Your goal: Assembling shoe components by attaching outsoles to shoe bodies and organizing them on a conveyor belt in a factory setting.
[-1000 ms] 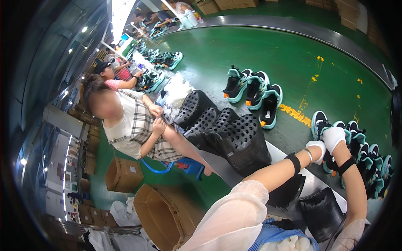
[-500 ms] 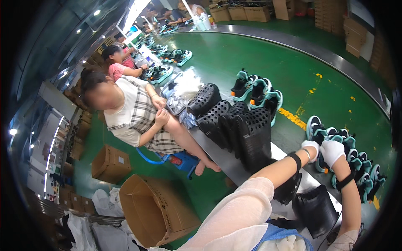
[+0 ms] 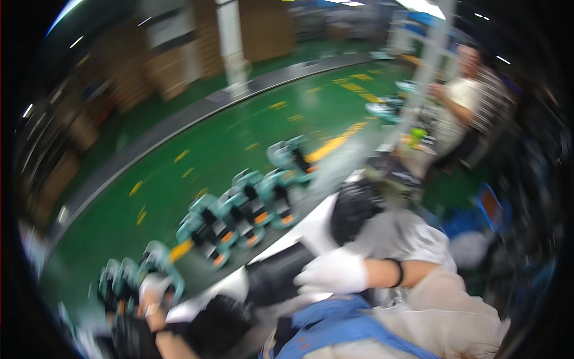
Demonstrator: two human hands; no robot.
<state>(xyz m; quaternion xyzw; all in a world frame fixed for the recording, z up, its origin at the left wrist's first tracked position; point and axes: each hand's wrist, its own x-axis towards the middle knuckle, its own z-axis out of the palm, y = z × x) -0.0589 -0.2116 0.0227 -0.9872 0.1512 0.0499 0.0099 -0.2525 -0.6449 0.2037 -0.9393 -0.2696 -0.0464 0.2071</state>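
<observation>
My left hand [image 3: 154, 290], in a white glove, is at the lower left, against the near side of a teal-and-black sneaker [image 3: 156, 254]. Motion blur hides whether its fingers grip the shoe. My right hand [image 3: 335, 272], also white-gloved, reaches leftward near my body with its fingers extended. Its fingertips come close to a black, sleeve-like piece [image 3: 278, 269] on the white ledge; I cannot tell whether they touch. Another dark piece [image 3: 221, 326] lies nearer the left hand. A black, crinkled item [image 3: 359, 206] rests beyond the right hand.
Several teal sneakers [image 3: 239, 206] stand in a row along the green surface [image 3: 227, 158] with yellow marks. A pale post [image 3: 427, 78] rises at the right, beside a seated person [image 3: 463, 99]. Brown cartons [image 3: 164, 72] are stacked at the back.
The view has swung far to the right, bringing another person into sight. My hands, earlier together at the sneakers, are now apart; the right one has drawn back toward my body.
</observation>
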